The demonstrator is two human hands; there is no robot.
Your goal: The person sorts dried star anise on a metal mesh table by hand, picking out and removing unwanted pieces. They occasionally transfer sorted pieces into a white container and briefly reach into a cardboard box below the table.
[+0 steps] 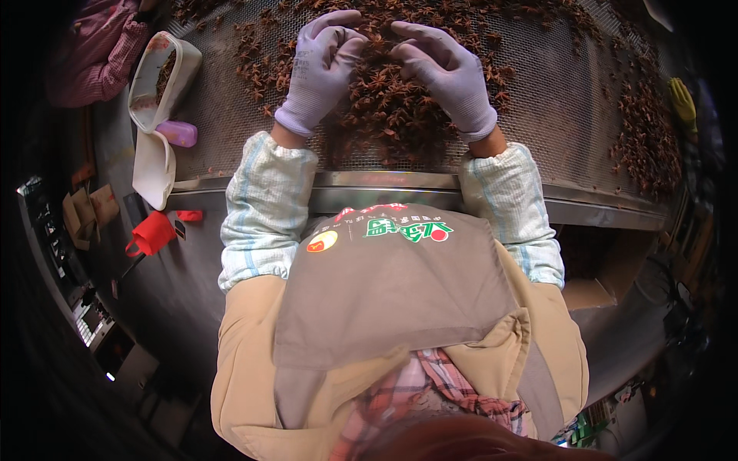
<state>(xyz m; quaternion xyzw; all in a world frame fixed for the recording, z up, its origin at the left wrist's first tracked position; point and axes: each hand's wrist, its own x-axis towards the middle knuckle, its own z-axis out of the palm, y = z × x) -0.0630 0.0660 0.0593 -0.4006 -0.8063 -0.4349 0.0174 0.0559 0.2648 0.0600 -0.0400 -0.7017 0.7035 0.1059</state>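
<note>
Reddish-brown star anise (398,109) lies in a loose heap on a wire mesh tabletop (553,115). My left hand (327,66), in a pale lilac knit glove that bears writing, is at the heap's left side. Its index finger stretches out while the thumb and another finger curl close together; whether a piece is between them is hidden. Opposite it, my right hand (450,75) in a matching glove curves over the heap's right side. A gap shows between its thumb and index finger, with nothing seen held there. Both palms face inward, with star anise between them.
A white plastic container (187,63) with brown pieces inside stands at left, near a purple box (177,133) and a white scoop-like piece (153,167). More star anise (646,132) lies right. A metal rim (386,180) edges the table. Another person's checked sleeve (109,57) and a yellow-green glove (682,104) are nearby.
</note>
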